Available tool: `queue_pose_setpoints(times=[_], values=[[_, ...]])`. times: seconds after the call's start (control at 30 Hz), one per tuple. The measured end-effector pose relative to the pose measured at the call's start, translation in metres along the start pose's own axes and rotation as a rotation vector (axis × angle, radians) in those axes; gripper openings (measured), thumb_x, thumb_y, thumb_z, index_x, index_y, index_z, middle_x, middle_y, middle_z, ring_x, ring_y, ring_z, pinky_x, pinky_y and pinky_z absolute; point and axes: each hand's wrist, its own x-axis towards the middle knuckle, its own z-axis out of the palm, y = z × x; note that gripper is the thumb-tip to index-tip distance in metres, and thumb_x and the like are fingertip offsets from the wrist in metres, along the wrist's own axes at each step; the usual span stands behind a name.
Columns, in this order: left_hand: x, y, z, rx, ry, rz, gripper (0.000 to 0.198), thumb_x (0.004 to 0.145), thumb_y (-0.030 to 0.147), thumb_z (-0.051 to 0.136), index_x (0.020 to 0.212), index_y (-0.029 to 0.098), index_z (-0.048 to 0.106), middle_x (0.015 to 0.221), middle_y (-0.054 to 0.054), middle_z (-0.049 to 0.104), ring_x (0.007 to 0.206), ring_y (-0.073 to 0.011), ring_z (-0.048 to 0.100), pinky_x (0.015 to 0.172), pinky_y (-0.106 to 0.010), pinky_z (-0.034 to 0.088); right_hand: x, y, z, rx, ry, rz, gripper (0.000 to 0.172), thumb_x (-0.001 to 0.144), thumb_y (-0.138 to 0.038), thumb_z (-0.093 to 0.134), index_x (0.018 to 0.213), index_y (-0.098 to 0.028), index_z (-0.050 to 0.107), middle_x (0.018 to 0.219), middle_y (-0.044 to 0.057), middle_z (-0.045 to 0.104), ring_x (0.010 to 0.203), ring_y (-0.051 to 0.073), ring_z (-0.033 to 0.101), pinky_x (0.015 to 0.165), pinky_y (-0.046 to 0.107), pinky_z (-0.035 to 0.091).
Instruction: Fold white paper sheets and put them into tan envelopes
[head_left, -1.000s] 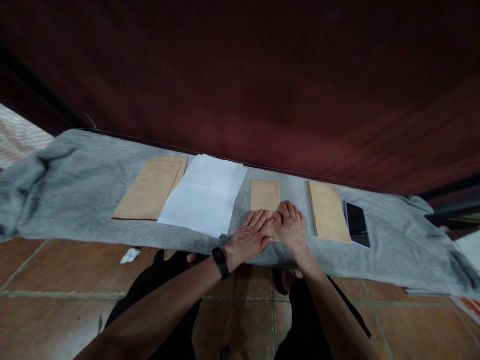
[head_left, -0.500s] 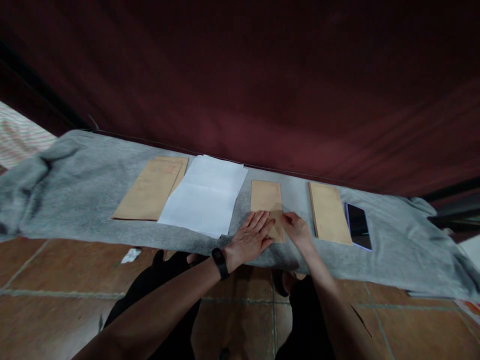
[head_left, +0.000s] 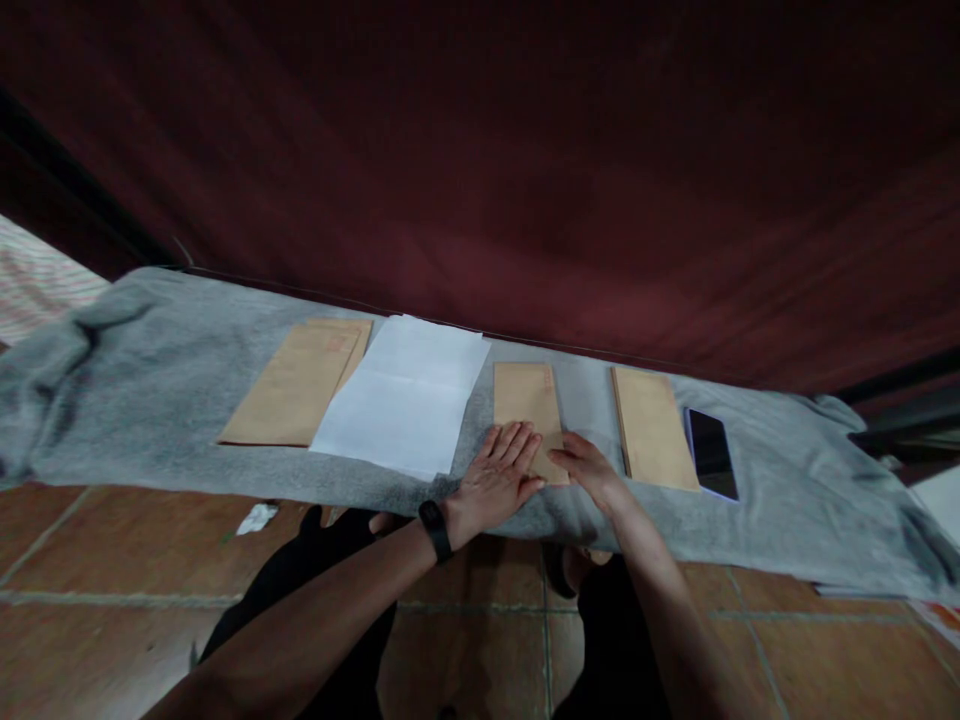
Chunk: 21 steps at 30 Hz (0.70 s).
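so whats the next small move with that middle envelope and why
Probably slide the right hand along the brown envelope to press it flat: the left hand already pins its near end on the grey cloth, and the right fingers touch its near corner.

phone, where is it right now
In the head view the phone lies face up on the grey cloth, far right, beside the rightmost brown envelope.

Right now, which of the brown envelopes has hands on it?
The middle envelope, between the white paper and the envelope beside the phone; left hand lies flat on it.
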Motion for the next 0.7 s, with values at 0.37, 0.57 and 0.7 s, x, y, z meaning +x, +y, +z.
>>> queue_pose_setpoints(times=[0.37,0.57,0.7], values=[[0.020,-0.007,-0.015,-0.501,0.184,-0.265,0.074,0.096,0.031,0.051,0.158,0.013,0.015,0.167,-0.020,0.013,0.155,-0.0287,0.012,0.121,-0.049,0.029,0.001,-0.006,-0.003,0.028,0.158,-0.090,0.034,0.065,-0.050,0.072,0.078,-0.024,0.053,0.068,-0.002,0.065,0.063,0.016,0.060,0.056,0.026,0.046],[0.031,-0.001,-0.027,-1.272,0.067,-0.601,0.070,0.087,0.028,0.059,0.151,0.019,0.032,0.117,-0.010,0.070,0.092,-0.0209,0.071,0.073,-0.033,0.058,0.000,-0.010,-0.002,0.002,0.206,-0.115,0.040,0.065,-0.057,0.069,0.071,-0.025,0.045,0.060,-0.003,0.055,0.059,0.015,0.054,0.050,0.024,0.041],[0.034,0.002,-0.030,-1.508,0.026,-0.679,0.048,0.079,0.020,0.061,0.127,0.015,0.054,0.105,-0.008,0.072,0.065,-0.0121,0.065,0.055,-0.023,0.051,0.000,-0.013,-0.001,-0.043,0.184,-0.101,0.041,0.065,-0.057,0.068,0.068,-0.025,0.042,0.055,-0.006,0.050,0.053,0.013,0.049,0.047,0.023,0.037]])
